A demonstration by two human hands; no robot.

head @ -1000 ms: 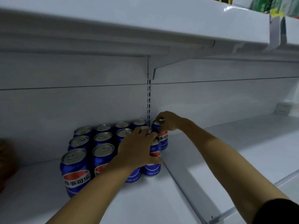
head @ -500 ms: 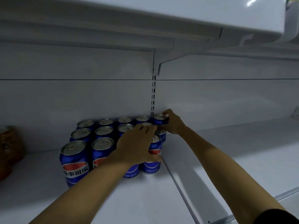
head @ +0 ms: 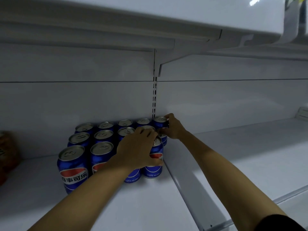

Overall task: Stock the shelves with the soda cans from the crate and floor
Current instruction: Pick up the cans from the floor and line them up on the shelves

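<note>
Several blue soda cans (head: 73,167) stand in rows on the white shelf (head: 141,205), packed against its back wall. My left hand (head: 138,150) lies over the front right cans, its fingers curled round the front right can (head: 154,162). My right hand (head: 173,127) reaches to the back right corner of the group and grips the back right can (head: 159,121) from its right side. A can between the two hands is mostly hidden.
A shelf divider (head: 191,189) runs forward just right of the cans. Beyond it lies the neighbouring shelf (head: 241,155). An upper shelf (head: 150,22) overhangs close above. An orange packet (head: 8,152) sits at the far left.
My right hand has pushed its can back toward the wall, into line with the back row. The left hand has stayed on the front right cans. The view has dropped slightly.
</note>
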